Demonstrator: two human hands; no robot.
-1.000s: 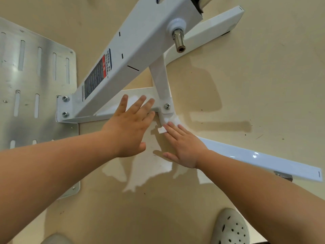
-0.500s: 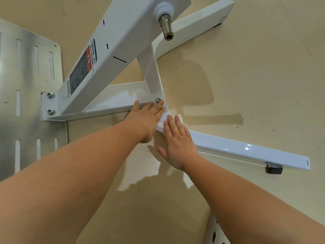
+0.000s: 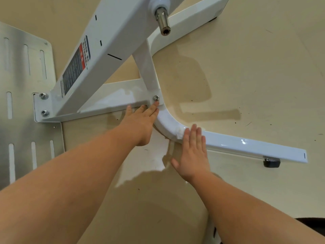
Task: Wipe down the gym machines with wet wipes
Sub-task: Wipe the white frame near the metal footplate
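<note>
- Head view: a white gym machine frame (image 3: 112,95) is seen from above on a beige floor (image 3: 255,76), with both bare forearms stretched out toward it.
- The left hand (image 3: 140,124) is laid flat against the frame, its fingers straight and close together; the fingertips are set on the cross bar just below a bolt (image 3: 156,98).
- The right hand (image 3: 192,155) is held flat as well, fingers straight and side by side, thumb spread out to the left.
- A white wet wipe (image 3: 179,135) is pressed under the right fingertips onto the curved bar (image 3: 167,121), where the bend runs into the straight leg (image 3: 249,147). Only a crumpled edge of the wipe is shown beside the index finger; the rest is hidden under the hand.
- A black rubber foot (image 3: 271,163) is seen under the far end of that leg.
- The sloping main beam (image 3: 112,41) is marked with a dark and red label (image 3: 75,67), and a steel peg (image 3: 162,22) sticks out near its top.
- The frame's left end is fixed with two bolts (image 3: 44,104) beside a slotted metal plate (image 3: 22,76) that lies on the floor.
- Pale glossy patches (image 3: 151,164) are seen on the floor between the two hands.
</note>
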